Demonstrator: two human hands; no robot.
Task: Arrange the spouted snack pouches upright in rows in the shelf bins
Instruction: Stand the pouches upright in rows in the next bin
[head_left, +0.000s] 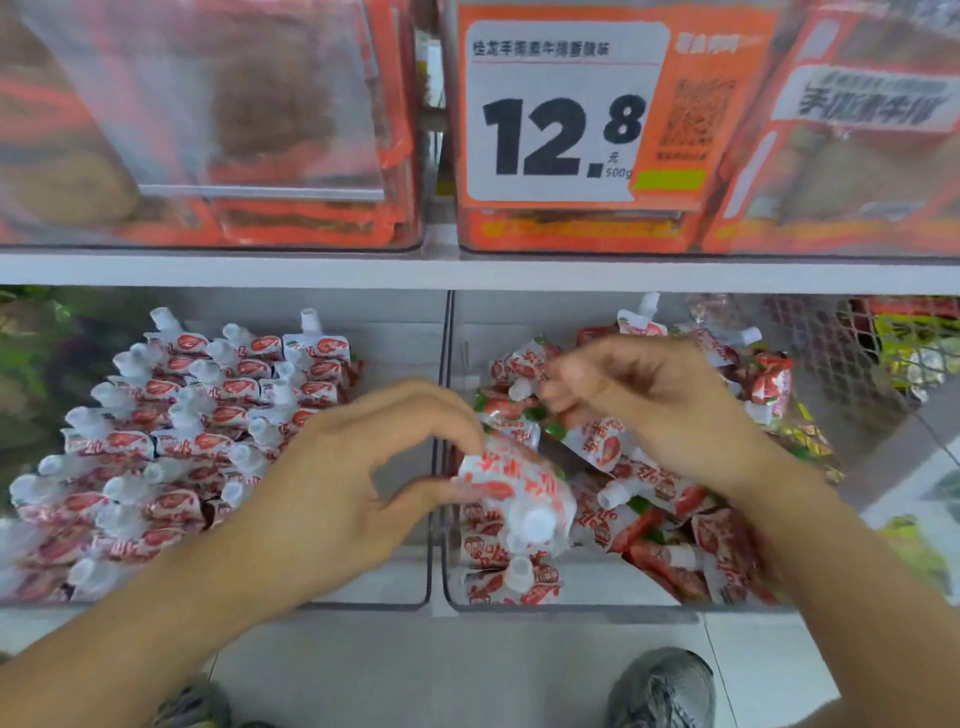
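Two hands (332, 483), two lower bins (439, 519)

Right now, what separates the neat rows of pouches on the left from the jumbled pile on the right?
In the head view, the two bins' clear side walls stand between the rows and the pile; the left hand reaches across them.

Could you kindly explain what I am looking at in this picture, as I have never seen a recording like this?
There is no machine here: one camera worn on a person's head looks down at their two bare hands before a shop shelf. The left hand holds a spouted pouch in a finger-and-thumb grip over the divider between two clear bins. The right hand pinches another pouch in the right bin, where pouches lie jumbled. In the left bin, pouches already stand in neat rows. Above hangs a price card reading 12.8.
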